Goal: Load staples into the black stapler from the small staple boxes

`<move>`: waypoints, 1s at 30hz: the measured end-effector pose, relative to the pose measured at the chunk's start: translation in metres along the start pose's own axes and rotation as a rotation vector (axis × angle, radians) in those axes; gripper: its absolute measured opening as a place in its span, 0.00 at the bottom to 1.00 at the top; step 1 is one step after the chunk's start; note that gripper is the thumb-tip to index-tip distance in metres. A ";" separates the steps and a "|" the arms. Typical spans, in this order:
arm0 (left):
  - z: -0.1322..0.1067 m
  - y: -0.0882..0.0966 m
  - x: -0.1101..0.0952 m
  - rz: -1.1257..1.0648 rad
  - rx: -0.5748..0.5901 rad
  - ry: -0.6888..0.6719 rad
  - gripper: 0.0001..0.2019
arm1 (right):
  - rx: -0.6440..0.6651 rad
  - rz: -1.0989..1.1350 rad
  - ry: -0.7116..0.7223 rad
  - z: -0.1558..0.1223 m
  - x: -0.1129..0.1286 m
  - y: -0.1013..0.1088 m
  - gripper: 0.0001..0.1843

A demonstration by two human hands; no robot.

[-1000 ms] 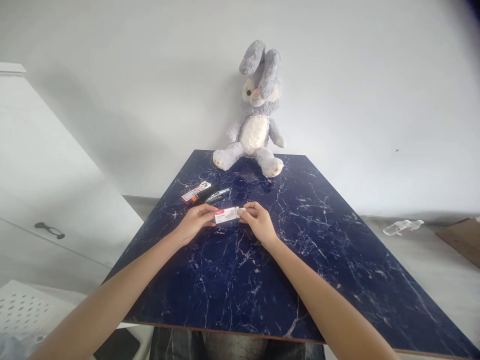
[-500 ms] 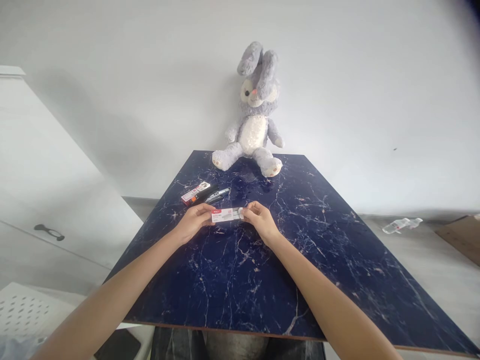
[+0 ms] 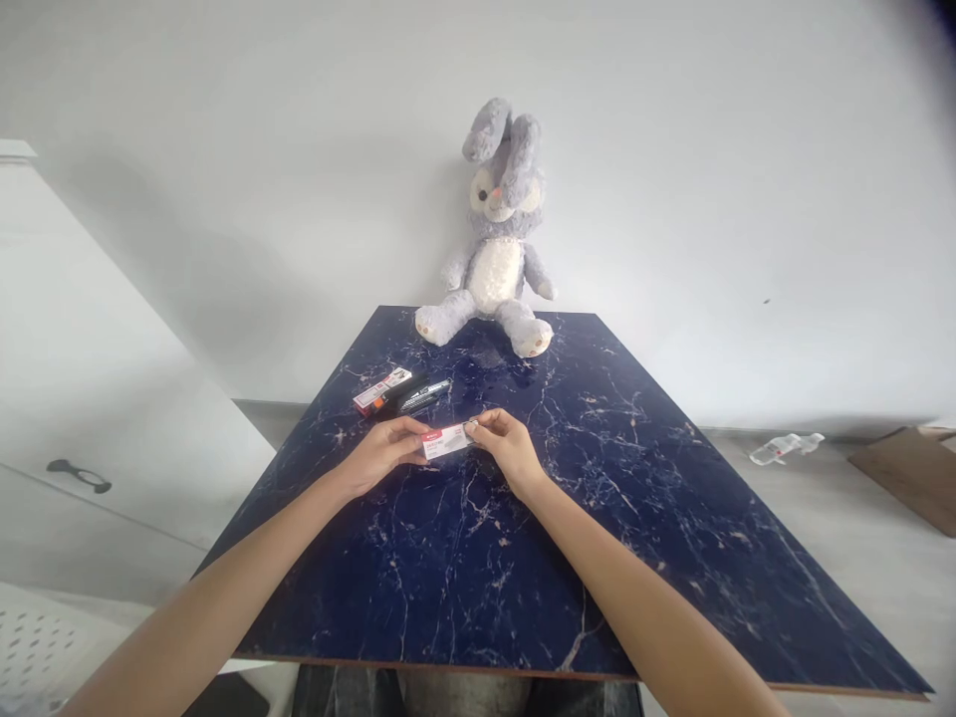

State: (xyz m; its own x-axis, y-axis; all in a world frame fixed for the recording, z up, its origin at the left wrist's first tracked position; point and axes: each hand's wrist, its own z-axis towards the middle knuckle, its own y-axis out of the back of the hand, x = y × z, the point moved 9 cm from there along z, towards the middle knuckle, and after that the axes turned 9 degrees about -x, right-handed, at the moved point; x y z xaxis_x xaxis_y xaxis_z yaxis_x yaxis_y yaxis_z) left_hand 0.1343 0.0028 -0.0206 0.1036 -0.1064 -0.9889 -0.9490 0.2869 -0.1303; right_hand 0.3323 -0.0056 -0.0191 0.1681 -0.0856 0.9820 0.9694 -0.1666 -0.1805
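A small red-and-white cardboard box (image 3: pixel 446 441) with a grey picture on its face is held level just above the dark blue marbled table (image 3: pixel 515 558). My left hand (image 3: pixel 384 453) is closed on its left end, thumb in front and fingers behind. My right hand (image 3: pixel 510 448) is pinched at the right end, where a small greyish part shows by the fingertips, too small to make out. Just beyond the left hand lie another red-and-white box (image 3: pixel 382 389), a black item with an orange patch (image 3: pixel 378 404) and a dark marker-like pen (image 3: pixel 424 396).
A grey plush rabbit (image 3: pixel 499 269) sits at the table's far edge against the wall. On the left stands a white cabinet (image 3: pixel 97 398) with a dark handle. Clear plastic bottles (image 3: pixel 784 448) and a cardboard box (image 3: pixel 907 476) are on the floor at right.
The part jutting from the box's right end has gone mostly inside, and my right hand has come closer to the box. The box tilts slightly more. The view has shifted a little.
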 end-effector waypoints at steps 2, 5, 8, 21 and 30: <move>0.001 0.001 0.002 -0.014 -0.005 0.017 0.11 | -0.006 -0.073 0.057 -0.002 0.006 0.000 0.21; 0.003 0.006 0.004 -0.031 -0.044 0.035 0.11 | -0.043 -0.239 0.184 -0.008 0.018 0.001 0.16; 0.005 0.013 0.005 -0.072 -0.101 0.035 0.11 | -0.047 -0.281 0.266 -0.014 0.027 -0.002 0.13; 0.001 0.006 0.000 -0.172 -0.065 0.048 0.11 | 0.014 0.118 -0.014 -0.016 0.007 -0.014 0.17; -0.007 -0.011 -0.004 -0.084 0.065 0.002 0.17 | 0.204 -0.005 0.093 -0.032 0.016 -0.034 0.21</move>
State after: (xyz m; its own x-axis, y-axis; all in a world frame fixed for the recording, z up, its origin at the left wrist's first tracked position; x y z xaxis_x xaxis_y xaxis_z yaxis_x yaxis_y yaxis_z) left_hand 0.1419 -0.0067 -0.0152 0.1815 -0.1349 -0.9741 -0.9158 0.3378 -0.2175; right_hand 0.2960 -0.0329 0.0013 0.1553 -0.1767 0.9720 0.9879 0.0339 -0.1516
